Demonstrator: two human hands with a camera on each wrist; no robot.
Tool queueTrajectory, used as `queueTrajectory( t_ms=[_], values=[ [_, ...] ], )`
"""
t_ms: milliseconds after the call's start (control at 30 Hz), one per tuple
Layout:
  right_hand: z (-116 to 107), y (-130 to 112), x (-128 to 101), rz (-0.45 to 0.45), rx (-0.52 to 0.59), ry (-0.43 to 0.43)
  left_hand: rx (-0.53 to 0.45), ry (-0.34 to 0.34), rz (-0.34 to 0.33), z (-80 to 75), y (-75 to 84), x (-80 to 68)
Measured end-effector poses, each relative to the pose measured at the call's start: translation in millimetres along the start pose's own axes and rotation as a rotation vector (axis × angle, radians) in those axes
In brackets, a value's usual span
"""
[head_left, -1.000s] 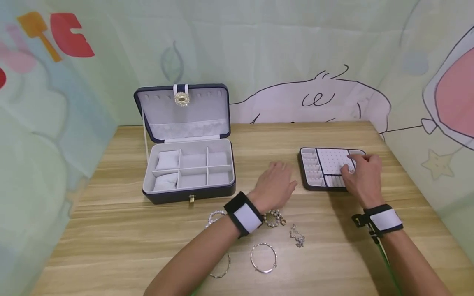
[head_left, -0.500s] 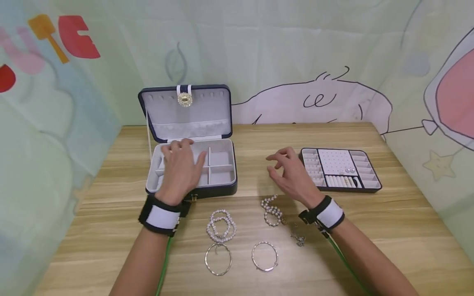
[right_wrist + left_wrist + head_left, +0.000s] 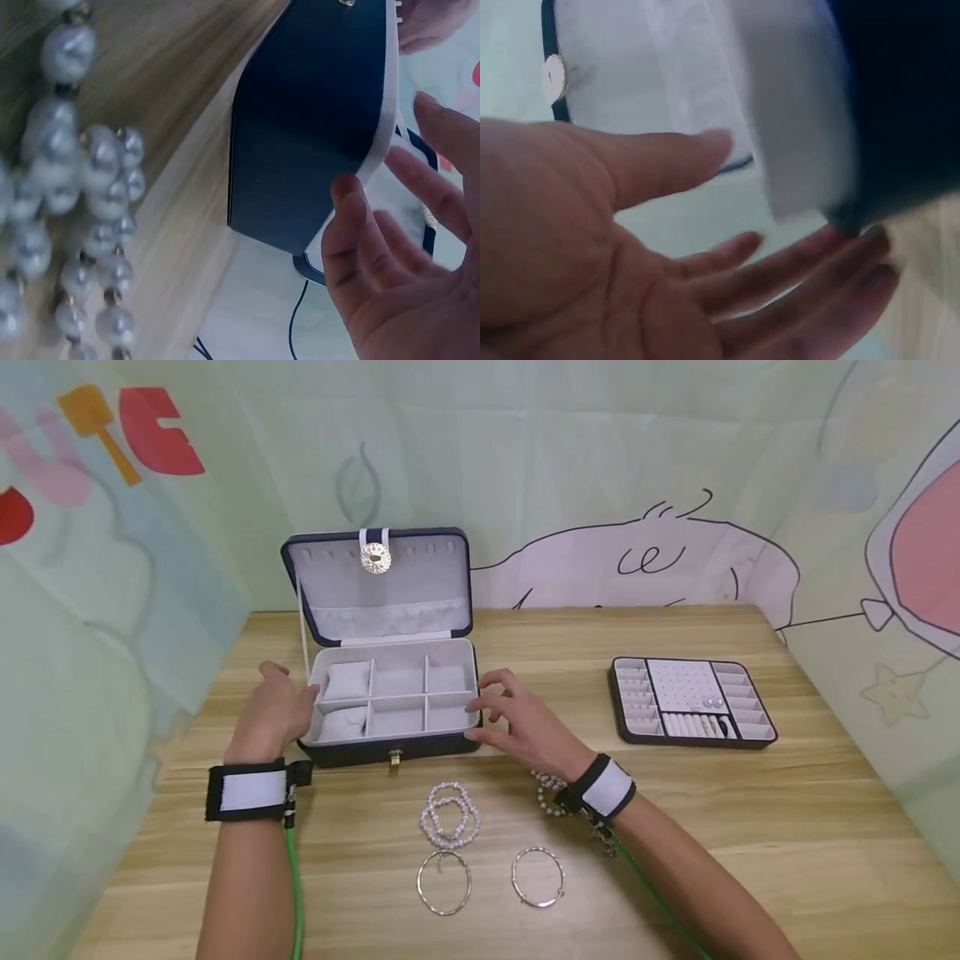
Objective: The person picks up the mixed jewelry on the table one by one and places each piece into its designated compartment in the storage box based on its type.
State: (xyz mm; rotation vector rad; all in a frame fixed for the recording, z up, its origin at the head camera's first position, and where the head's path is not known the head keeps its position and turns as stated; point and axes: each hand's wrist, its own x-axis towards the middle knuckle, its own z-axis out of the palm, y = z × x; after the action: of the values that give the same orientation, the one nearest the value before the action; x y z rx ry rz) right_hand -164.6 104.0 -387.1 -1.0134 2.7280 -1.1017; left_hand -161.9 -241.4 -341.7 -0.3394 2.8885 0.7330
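A navy jewelry box (image 3: 442,746) stands with its lid (image 3: 420,585) raised, showing six white-lined compartments; two small white cushions (image 3: 348,681) fill the left pair. My left hand (image 3: 272,714) is at the box's left side, thumb by the rim and fingers extended along the outer wall. At the right front corner is my right hand (image 3: 525,727), its fingers (image 3: 349,199) loosely bent beside the rim, holding nothing. A pearl strand (image 3: 67,52) lies on the table, partly covered by my right wrist in the head view.
To the right lies a jewelry tray (image 3: 660,742) bearing pearl earrings (image 3: 712,702) and several rings. In front of the box are pearl bracelets (image 3: 474,827) and two metal bangles (image 3: 418,885). A silver chain (image 3: 606,842) is mostly hidden under my right wrist.
My right hand has left the tray and crossed leftward to the box's right corner. The left hand first passed over the box, then moved to its left side.
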Motion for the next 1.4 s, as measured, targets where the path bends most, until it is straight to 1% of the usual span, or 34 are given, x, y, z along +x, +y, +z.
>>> queueTrajectory(
  t_ms=[33,100,167,233,267,433,600,700,867,933,1100,1167,1400],
  values=[
    [1.3,-0.5,0.8,-0.014,-0.006,-0.019,0.017,-0.026,0.002,-1.4,-3.7,0.0],
    [3.4,-0.8,2.0,-0.047,-0.016,-0.041,0.049,-0.076,0.032,-3.3,-9.0,0.5],
    [5.0,-0.7,2.7,-0.078,-0.028,-0.044,0.064,-0.106,0.070,-4.0,-11.2,1.5],
    [6.2,0.0,3.3,-0.103,-0.042,-0.030,0.062,-0.121,0.092,-3.8,-11.0,2.8],
    [6.8,0.4,3.8,-0.114,-0.046,-0.019,0.059,-0.121,0.097,-3.8,-10.3,3.2],
    [9.3,3.1,5.5,-0.143,-0.055,0.011,0.046,-0.102,0.078,-3.3,-6.1,3.6],
    [8.9,4.4,6.2,-0.144,-0.047,0.010,0.056,-0.087,0.095,-4.0,-4.4,3.6],
    [6.5,5.5,5.5,-0.126,-0.031,0.005,0.064,-0.091,0.110,-3.6,-2.8,3.9],
    [-3.2,10.8,0.6,-0.077,-0.023,-0.018,0.053,-0.103,0.126,2.5,6.0,3.6],
    [-8.2,13.7,-1.9,-0.066,-0.029,-0.026,0.040,-0.088,0.136,6.8,11.3,3.2],
    [-22.8,20.9,-8.8,-0.029,-0.030,-0.053,0.022,-0.036,0.197,18.5,23.9,3.4],
    [-29.4,23.8,-11.3,-0.009,-0.039,-0.068,0.018,-0.031,0.219,23.2,28.7,3.1],
    [-53.8,31.6,-21.9,0.072,-0.080,-0.127,-0.017,-0.039,0.260,41.8,47.6,4.6]
  ],
)
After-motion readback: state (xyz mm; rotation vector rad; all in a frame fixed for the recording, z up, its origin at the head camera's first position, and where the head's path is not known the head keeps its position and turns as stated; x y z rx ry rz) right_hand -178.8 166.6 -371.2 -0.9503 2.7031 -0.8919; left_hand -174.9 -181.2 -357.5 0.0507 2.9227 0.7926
